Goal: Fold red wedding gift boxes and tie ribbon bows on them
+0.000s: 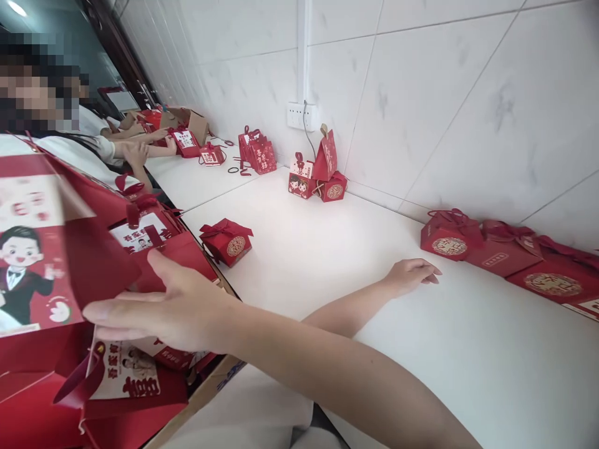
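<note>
My arms cross in front of me. My right hand point(163, 305) reaches to the left, thumb raised and fingers stretched out, over a carton point(210, 380) full of red gift boxes. Its fingertips meet the lower edge of a red gift box with a cartoon groom point(28, 262), which is tilted and slightly blurred; the hand is not closed round it. Below the hand lies a gift box with a white printed panel and ribbon point(126, 374). My left hand point(412, 274) rests on the white table point(299, 249), fingers loosely bent, with nothing visible in it.
A red ribboned box point(227, 242) stands near the carton. Several red boxes point(505, 249) line the wall at right. More boxes point(318, 178) stand below a power socket point(302, 115). Co-workers point(112, 149) handle red boxes at the far left.
</note>
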The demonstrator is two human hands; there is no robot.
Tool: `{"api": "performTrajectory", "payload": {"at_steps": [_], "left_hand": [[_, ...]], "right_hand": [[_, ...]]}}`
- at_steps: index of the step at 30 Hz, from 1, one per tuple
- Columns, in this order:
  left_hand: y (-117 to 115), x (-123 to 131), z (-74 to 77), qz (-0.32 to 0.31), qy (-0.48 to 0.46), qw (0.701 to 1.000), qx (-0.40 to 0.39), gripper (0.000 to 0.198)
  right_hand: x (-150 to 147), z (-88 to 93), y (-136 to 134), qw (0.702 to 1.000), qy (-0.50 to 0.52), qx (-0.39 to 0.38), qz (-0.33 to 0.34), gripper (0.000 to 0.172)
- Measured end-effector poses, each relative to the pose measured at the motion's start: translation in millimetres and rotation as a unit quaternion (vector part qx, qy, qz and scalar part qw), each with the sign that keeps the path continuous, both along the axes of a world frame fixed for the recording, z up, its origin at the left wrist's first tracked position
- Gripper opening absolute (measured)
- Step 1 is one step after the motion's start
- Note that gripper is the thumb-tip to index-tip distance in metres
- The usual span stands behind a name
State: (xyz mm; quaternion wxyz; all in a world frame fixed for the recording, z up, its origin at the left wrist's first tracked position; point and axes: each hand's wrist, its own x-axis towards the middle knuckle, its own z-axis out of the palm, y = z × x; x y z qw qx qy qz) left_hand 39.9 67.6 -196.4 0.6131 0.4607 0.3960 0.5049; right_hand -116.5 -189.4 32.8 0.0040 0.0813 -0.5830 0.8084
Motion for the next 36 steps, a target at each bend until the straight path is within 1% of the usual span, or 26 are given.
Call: {"api": "performTrajectory", "payload": {"at_steps": [2,4,6,8,10,12,14,16,17,18,19,20,21,23,24,26,28,31,33,36], "left_hand": [[-2,0,1.1,0.004,0.006,1.000,-0.002,0.022],[-3,0,0.6,0.003,0.018,1.000,-0.004,0.022],[-1,1,-1.5,0.000,0.021,1.000,-0.003,0.023],[1,1,-3.7,0.000,0.020,1.000,-0.005,0.024],[2,1,-4.7,0.003,0.018,1.000,-0.005,0.024],[2,1,-4.0,0.003,0.021,1.000,-0.005,0.024],[1,0,-2.6,0.001,0.024,1.000,-0.005,0.024],[1,-1,-1.4,0.000,0.026,1.000,-0.005,0.024],[1,-1,-1.1,0.000,0.026,1.000,-0.004,0.025],[1,-1,-1.1,-0.001,0.027,1.000,-0.003,0.025],[2,-1,-1.1,-0.001,0.028,1.000,-0.001,0.026],[2,-1,-1.3,-0.001,0.030,1.000,0.002,0.026],[2,-1,-1.4,0.000,0.033,0.999,0.006,0.026],[2,0,-1.5,-0.001,0.036,0.999,0.012,0.026],[2,0,-1.5,0.000,0.038,0.999,0.014,0.026],[2,0,-1.7,-0.001,0.040,0.999,0.017,0.026],[2,0,-2.2,-0.001,0.045,0.999,0.024,0.026],[1,0,-2.3,-0.001,0.049,0.998,0.028,0.028],[1,0,-1.3,0.001,0.050,0.999,0.021,0.028],[0,0,0.9,0.002,0.046,0.999,0.014,0.027]], "right_hand": [[-3,-5.2,1,0.997,-0.038,-0.064,0.008,0.118],[-1,-9.6,7,0.996,-0.035,-0.084,0.004,0.109],[2,-12.3,15,0.997,-0.035,-0.069,0.004,0.101],[2,-13.6,20,0.998,-0.048,-0.041,0.004,0.099],[1,-14.2,23,0.999,-0.046,-0.017,-0.009,0.094],[2,-14.2,25,0.999,-0.017,0.003,-0.036,0.078],[5,-14.6,28,0.996,0.031,0.020,-0.082,0.055],[9,-17.8,35,0.984,0.074,0.039,-0.158,0.035],[11,-21.3,40,0.973,0.086,0.050,-0.208,0.030],[12,-26.5,46,0.961,0.083,0.060,-0.257,0.029],[12,-33.2,52,0.950,0.065,0.065,-0.298,0.032],[11,-41.3,59,0.945,0.031,0.064,-0.319,0.038],[9,-50.4,65,0.947,-0.016,0.055,-0.315,0.046],[4,-69.1,74,0.958,-0.119,0.029,-0.261,0.058],[0,-77.6,76,0.962,-0.159,0.021,-0.220,0.061],[-7,-91.1,75,0.970,-0.197,0.017,-0.141,0.060],[-14,-99.5,69,0.980,-0.179,0.015,-0.092,0.058],[-21,-105.1,61,0.991,-0.103,0.023,-0.080,0.060],[-22,-106.2,58,0.992,-0.071,0.063,-0.080,0.058],[-20,-105.6,59,0.982,-0.061,0.162,-0.079,0.051]]}}
